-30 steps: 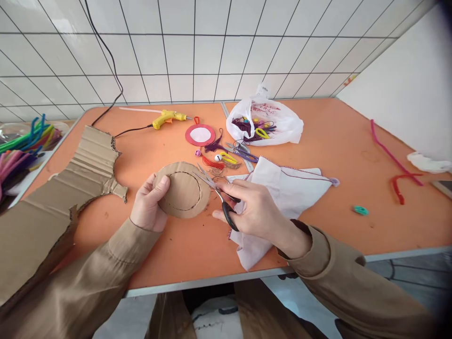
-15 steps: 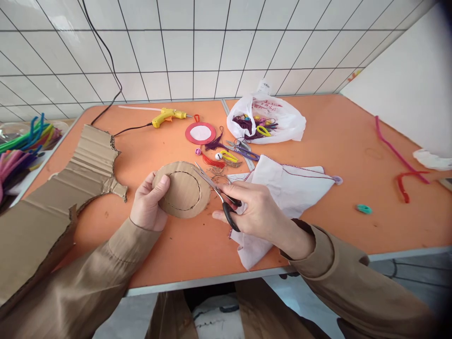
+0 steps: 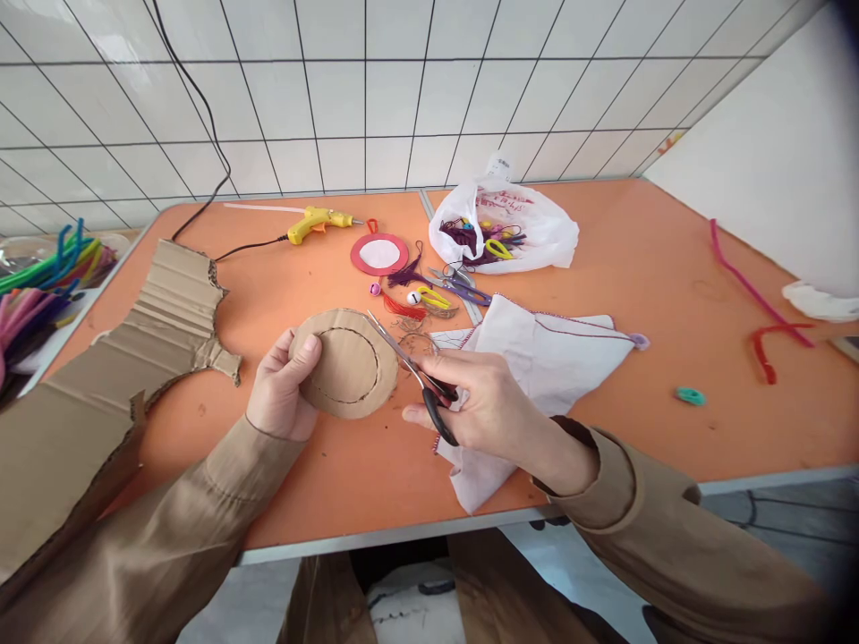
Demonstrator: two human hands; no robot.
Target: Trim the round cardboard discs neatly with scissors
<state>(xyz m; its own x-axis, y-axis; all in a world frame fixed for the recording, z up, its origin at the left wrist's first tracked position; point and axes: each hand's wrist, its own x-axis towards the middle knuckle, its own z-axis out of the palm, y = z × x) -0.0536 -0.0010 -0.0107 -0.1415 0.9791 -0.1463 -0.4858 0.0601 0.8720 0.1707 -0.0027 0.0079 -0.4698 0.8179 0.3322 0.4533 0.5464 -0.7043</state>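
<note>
A round cardboard disc with a cut circular line inside its edge is pinched in my left hand, the thumb on top near its left rim. My right hand grips black-handled scissors. Their blades point up and left and lie against the disc's upper right rim, looking nearly closed. Under my right hand lies a folded white cloth with a dark red stitched edge. Just beyond the disc are a red tassel and a white bell.
A torn cardboard sheet covers the left side. Toward the wall lie a yellow glue gun, a red ring with a white centre, purple-handled scissors and a white plastic bag. Pipe cleaners lie at right.
The scissors' blades look closer together and have shifted slightly against the disc's rim. The disc has tilted a little. Both hands otherwise keep their places.
</note>
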